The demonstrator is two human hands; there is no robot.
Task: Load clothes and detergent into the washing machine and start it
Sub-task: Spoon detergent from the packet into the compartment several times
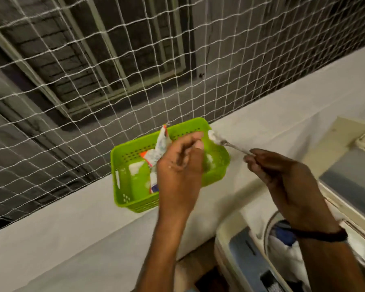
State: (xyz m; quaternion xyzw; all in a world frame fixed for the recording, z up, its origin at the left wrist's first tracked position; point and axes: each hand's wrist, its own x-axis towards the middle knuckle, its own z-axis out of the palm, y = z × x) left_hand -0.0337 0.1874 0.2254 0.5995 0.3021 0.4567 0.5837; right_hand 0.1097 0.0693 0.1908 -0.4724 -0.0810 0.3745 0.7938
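The right hand (282, 178) pinches a spoon (227, 142) heaped with white powder (212, 135) over the green basket (133, 204), while the left hand (179, 167) grips the detergent packet (156, 153).

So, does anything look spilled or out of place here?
Yes: white patches, likely spilled powder, lie on the floor of the green basket, beside the detergent packet that the left hand holds. Nothing else stands out.

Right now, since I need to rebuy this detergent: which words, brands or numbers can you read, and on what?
None is legible.
On the detergent packet in the left hand: orange and blue print, too blurred.
On the washing machine panel: dark markings, too blurred.
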